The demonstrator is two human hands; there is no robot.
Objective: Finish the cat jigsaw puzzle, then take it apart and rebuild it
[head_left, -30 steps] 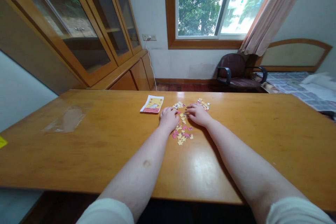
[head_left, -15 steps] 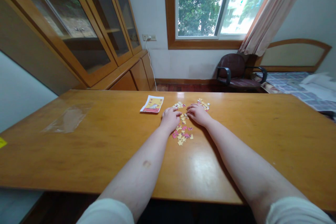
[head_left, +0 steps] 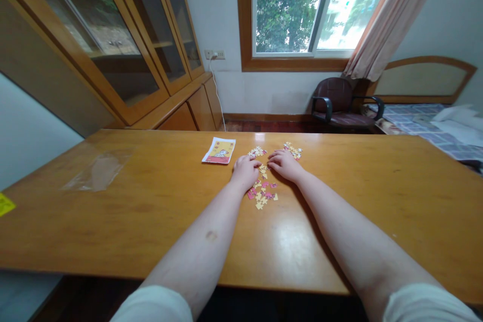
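Jigsaw puzzle pieces in pale yellow and pink lie loosely scattered on the table between my forearms. My left hand rests at the left of this scatter, fingers loosely bent and apart, thumb side by a few yellow pieces. From the right, my right hand lies low over the table, fingers spread toward those same pieces. No piece shows in the grasp of either hand; the undersides of the fingers are hidden. Two more piles sit beyond the hands: a left pile and a right pile.
A picture card with a white border lies left of my left hand. A clear plastic bag is farther left on the wooden table. Something yellow shows at the left edge. An armchair stands behind the table.
The fingertips of my right hand have shifted slightly at the small pieces between the hands. My left hand stays nearly still. More of the yellow item shows at the left edge.
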